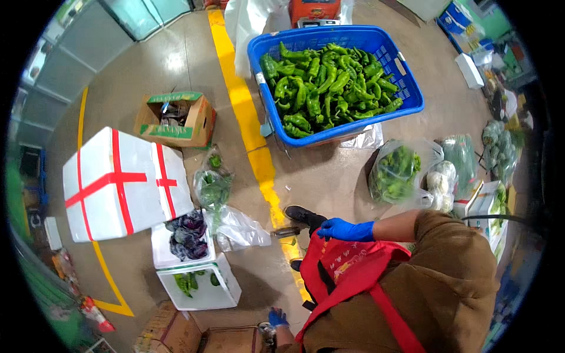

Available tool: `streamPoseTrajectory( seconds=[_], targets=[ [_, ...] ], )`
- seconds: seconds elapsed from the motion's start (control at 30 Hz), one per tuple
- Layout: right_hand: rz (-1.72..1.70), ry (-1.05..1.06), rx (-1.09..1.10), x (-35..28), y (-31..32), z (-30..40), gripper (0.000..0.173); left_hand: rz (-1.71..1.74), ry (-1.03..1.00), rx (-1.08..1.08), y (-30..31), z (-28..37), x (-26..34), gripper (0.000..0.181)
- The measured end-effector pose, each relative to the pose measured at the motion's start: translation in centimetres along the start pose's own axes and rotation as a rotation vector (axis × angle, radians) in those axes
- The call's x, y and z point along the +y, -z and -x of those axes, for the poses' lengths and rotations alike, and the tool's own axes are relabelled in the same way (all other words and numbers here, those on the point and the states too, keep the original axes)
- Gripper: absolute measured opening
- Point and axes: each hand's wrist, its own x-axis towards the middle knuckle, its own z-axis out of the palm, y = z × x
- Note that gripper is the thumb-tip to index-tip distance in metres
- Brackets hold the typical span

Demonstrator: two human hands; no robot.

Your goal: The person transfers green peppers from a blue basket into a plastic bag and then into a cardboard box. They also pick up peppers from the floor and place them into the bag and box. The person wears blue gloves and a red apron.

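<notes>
My right hand (346,230), in a blue glove, is held over the red apron (353,260) with its fingers curled. Whether it pinches the cloth cannot be made out. Low in the view, my left hand (277,317), gloved in blue too, hangs with fingers apart and nothing in it. It is beside an open cardboard box (229,339). Ahead of me, a white foam box (198,291) holds a few green peppers (186,283). Dark purple leafy vegetables (189,236) fill the foam box (160,253) behind it.
A blue plastic basket (410,95) heaped with green peppers (331,84) stands to my right. A taped foam box (97,181), a banana carton (176,140) and bagged greens (212,187) lie ahead. More bagged vegetables (395,172) are on the floor at the picture's right.
</notes>
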Motion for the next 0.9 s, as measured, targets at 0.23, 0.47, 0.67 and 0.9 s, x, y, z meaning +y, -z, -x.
streamPoseTrajectory(
  seconds=[0.23, 0.47, 0.67, 0.9],
  targets=[
    [0.048, 0.163, -0.044, -1.8, 3.6, -0.9, 0.019, -0.043, -0.033, 0.069, -3.2, 9.8, -2.0, 0.040],
    [-0.245, 0.233, 0.075, -1.4, 8.0, 3.2, 0.019, -0.016, -0.341, -0.077, -15.7, 12.8, 7.1, 0.036],
    [-0.177, 0.173, 0.183, 4.5, 12.8, 8.1, 0.019, -0.081, -0.629, -0.289, -23.8, 19.5, 12.2, 0.037],
    [-0.025, 0.218, 0.184, 8.5, 16.1, 13.1, 0.022, 0.092, -0.478, -0.067, -21.2, 14.0, -1.1, 0.035]
  ],
)
